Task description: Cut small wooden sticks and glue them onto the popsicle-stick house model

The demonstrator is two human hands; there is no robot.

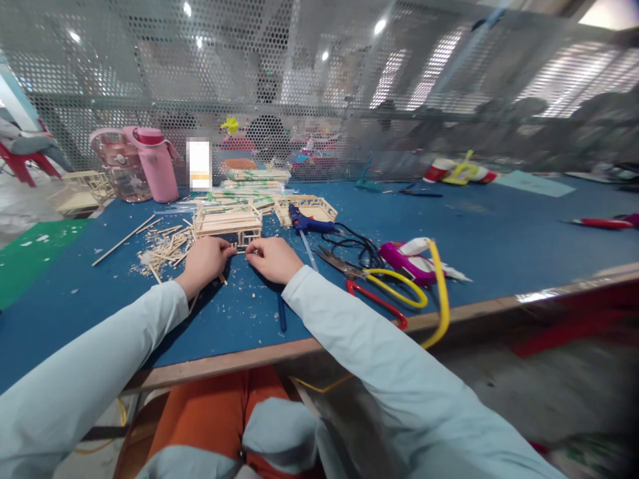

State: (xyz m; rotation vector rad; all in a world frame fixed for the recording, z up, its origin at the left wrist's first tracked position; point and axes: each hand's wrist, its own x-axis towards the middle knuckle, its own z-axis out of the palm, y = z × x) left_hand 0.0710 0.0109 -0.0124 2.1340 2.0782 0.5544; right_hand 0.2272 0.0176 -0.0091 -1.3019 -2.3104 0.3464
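My left hand [206, 261] and my right hand [274, 259] are close together above the blue table, each with fingertips pinched. Between them shows a short, thin wooden stick [240, 252], its ends hidden by the fingers. Directly behind stands a small model bench [228, 223] built from pale wooden sticks, its front near my fingertips; whether they touch it I cannot tell. A loose heap of cut stick pieces [167, 247] lies left of the bench. Behind my right hand, a blue glue gun [313, 222] rests against a second stick-built model [324, 207].
Scissors [369, 274] with yellow and red handles lie right of my right arm, beside a purple glue gun [407, 263]. A pink bottle [158, 169] stands at the back left. Bundled sticks [257, 183] lie behind the bench. A perforated metal screen [319, 80] rises behind the table.
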